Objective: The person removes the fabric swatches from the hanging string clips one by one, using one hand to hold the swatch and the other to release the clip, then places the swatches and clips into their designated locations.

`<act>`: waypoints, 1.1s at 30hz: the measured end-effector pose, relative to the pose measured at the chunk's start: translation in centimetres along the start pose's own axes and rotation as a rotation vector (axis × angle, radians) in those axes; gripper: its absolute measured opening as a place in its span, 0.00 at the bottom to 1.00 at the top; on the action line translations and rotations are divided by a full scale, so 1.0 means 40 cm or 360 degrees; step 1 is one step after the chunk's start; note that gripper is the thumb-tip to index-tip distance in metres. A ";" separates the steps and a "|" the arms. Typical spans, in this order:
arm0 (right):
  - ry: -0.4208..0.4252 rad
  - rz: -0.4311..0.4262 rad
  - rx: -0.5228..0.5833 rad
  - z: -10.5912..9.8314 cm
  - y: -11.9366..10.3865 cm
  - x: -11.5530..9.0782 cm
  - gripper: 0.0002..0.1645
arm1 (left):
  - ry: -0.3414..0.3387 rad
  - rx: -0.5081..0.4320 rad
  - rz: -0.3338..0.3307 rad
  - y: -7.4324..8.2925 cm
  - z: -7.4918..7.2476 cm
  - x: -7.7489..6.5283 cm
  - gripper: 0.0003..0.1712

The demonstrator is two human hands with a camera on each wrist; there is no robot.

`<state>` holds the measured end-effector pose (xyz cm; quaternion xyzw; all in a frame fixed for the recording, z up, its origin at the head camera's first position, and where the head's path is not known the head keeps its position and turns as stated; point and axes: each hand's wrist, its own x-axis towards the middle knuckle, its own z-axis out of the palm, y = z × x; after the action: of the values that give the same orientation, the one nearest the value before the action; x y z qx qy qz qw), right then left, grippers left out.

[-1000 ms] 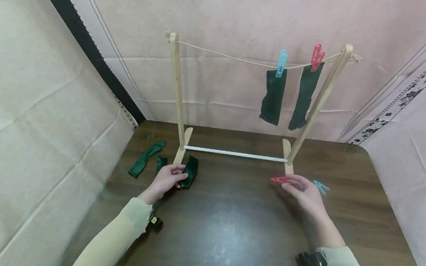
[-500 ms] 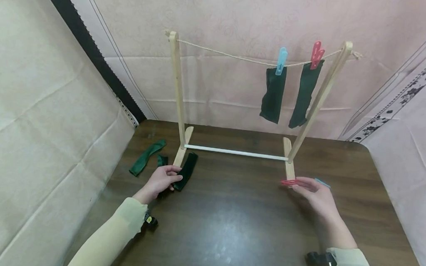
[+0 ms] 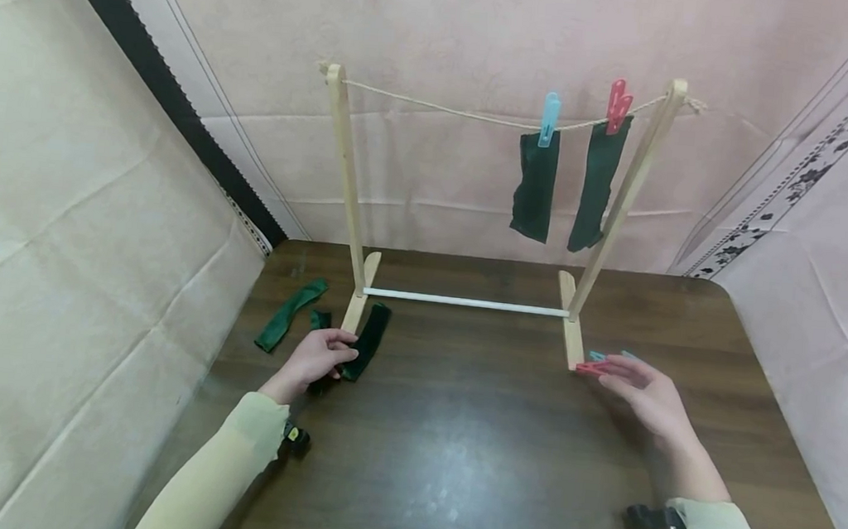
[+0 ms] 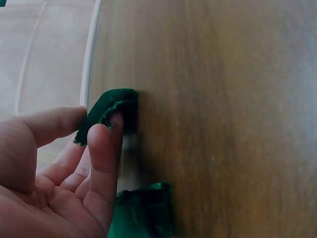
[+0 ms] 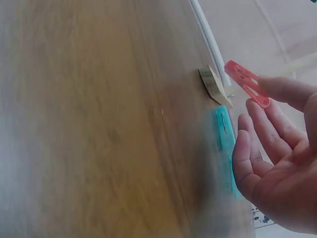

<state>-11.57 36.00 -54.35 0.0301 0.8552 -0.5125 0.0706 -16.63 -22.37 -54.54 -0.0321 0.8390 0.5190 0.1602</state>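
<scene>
My left hand (image 3: 312, 357) pinches a strip of dark green velvety cloth (image 3: 369, 341) between thumb and fingers, low over the table's left side. In the left wrist view the cloth bends over a fingertip, and another green piece (image 4: 143, 210) lies below the hand. On the other side, my right hand (image 3: 648, 398) holds a red clothespin (image 5: 245, 82) by its handle end, between thumb and finger. Light blue clothespins (image 5: 224, 126) lie under that hand's fingers, partly hidden by them in the head view.
A wooden rack (image 3: 347, 167) stands at the back with a string (image 3: 444, 110) across its top. From the string hang two dark green strips (image 3: 535, 186), one under a blue clothespin (image 3: 550, 118), one under a red one. Another green strip (image 3: 290, 314) lies at the left.
My right hand, with the red clothespin, has moved right, over the blue clothespins. My left hand has drawn slightly left with its cloth, which now lies straighter.
</scene>
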 end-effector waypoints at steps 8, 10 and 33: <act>-0.0051 0.0063 -0.0105 -0.018 0.019 -0.015 0.38 | 0.0007 0.0022 0.0021 0.002 -0.013 -0.003 0.17; -0.0046 0.0066 -0.0130 -0.019 0.023 -0.018 0.38 | 0.0006 0.0012 0.0022 0.000 -0.016 -0.003 0.17; -0.0027 0.0088 -0.0245 -0.020 0.044 -0.014 0.37 | 0.0143 -0.0059 0.0044 0.013 -0.047 0.009 0.18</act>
<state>-10.86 37.55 -55.41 0.0439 0.8904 -0.4433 0.0941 -17.52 -23.74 -53.43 -0.0467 0.8360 0.5346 0.1144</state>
